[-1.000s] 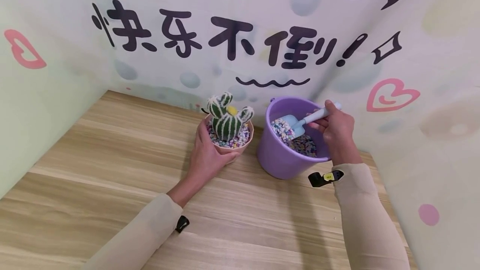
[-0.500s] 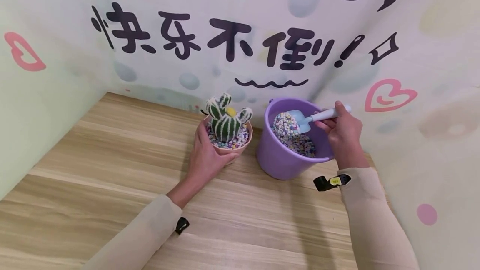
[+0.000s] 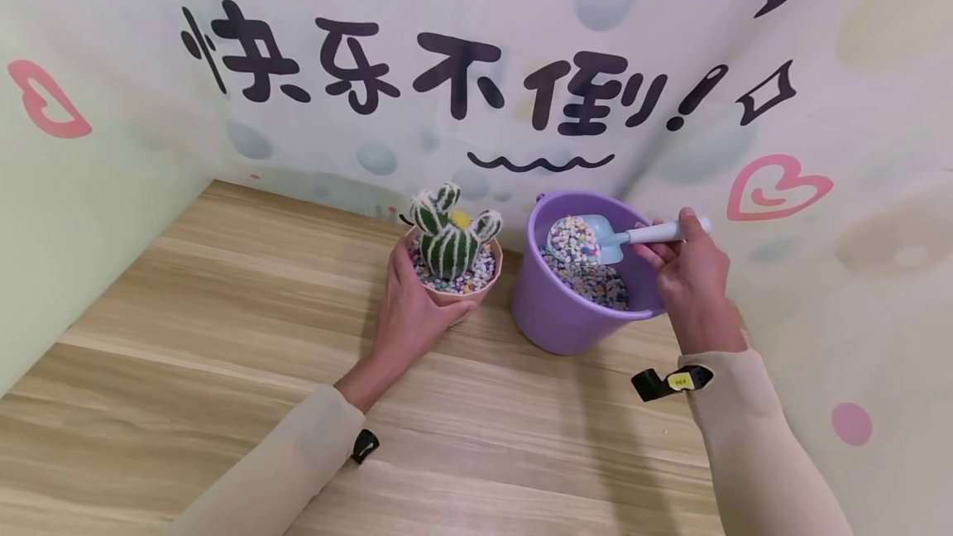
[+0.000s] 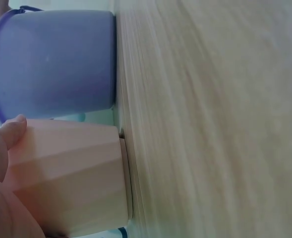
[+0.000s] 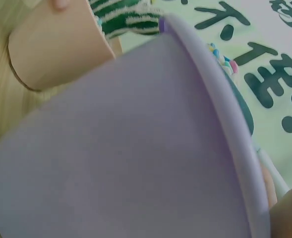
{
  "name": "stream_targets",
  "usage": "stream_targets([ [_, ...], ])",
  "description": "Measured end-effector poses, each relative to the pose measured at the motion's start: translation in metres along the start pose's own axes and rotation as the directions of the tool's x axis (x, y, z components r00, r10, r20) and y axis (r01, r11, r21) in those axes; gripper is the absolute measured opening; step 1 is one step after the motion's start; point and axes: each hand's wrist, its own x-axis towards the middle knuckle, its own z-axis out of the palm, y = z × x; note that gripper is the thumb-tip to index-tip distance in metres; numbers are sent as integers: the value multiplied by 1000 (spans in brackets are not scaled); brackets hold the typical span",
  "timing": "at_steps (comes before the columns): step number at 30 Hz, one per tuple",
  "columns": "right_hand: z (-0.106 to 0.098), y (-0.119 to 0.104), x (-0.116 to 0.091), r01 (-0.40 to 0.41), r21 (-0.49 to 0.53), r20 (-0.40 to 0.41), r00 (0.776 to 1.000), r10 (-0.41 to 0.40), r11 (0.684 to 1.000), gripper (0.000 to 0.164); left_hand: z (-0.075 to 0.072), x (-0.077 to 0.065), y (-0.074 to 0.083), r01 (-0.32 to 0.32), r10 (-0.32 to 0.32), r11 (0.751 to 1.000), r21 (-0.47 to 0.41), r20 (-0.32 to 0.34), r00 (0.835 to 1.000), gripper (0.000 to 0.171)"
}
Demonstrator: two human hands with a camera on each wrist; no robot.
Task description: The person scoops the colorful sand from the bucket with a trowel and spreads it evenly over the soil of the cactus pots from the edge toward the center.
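Note:
My left hand (image 3: pixel 417 304) grips a pink flowerpot (image 4: pixel 71 173) between thumb and fingers at its left and front. In the pot stands a green-and-white cactus (image 3: pixel 450 246) with a yellow top, set in colourful pebbles. Beside it, to the right, is a purple bucket (image 3: pixel 558 321) partly filled with the same pebbles. My right hand (image 3: pixel 692 279) holds a small light-blue trowel (image 3: pixel 612 240) by its pale handle. The trowel's blade carries a heap of pebbles (image 3: pixel 575 240) over the bucket's opening. In the right wrist view the bucket's wall hides most of the trowel.
Pot and bucket stand near the back of a wooden tabletop (image 3: pixel 186 370), close to a printed cloth wall (image 3: pixel 357 147). More wall rises on the left and right sides. The bucket's rim (image 5: pixel 220 109) stands between my right hand and the flowerpot.
The trowel has risen from the pebbles in the bucket and levelled out with a heaped load. My right hand has drawn back to the right. My left hand stays on the flowerpot.

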Motion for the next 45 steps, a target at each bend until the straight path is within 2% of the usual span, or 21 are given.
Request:
stream_targets([
  [5, -1, 1, -9, -13, 74, 3, 1000, 13, 997, 34, 0, 0, 1, -4, 4, 1000, 11, -4, 1000, 128],
  [9, -2, 3, -18, -33, 113, 35, 999, 29, 993, 33, 1, -1, 1, -19, 19, 1000, 14, -23, 1000, 128],
  [12, -6, 5, -26, -58, 129, 63, 997, 50, 990, 38, 1, -1, -1, -29, 29, 999, 13, -36, 999, 127],
  [17, -12, 8, -35, -86, 165, 89, 993, 72, 983, 46, 2, -2, -1, -16, 16, 1000, 18, -17, 1000, 128],
  [26, -21, 10, -48, -114, 242, 107, 990, 91, 963, 39, 2, -3, -2, -37, 38, 999, 27, -28, 999, 128],
  [32, -27, 18, -58, -114, 278, 141, 987, 77, 954, 42, 2, -2, -4, -60, 62, 997, 45, -47, 997, 127],
  [38, -30, 30, -69, -98, 282, 148, 987, 58, 954, 42, 2, -3, -4, -58, 61, 997, 55, -47, 997, 128],
  [45, -34, 46, -80, -48, 298, 89, 996, 22, 953, 37, 3, -3, -3, -61, 65, 996, 63, -59, 996, 128],
])
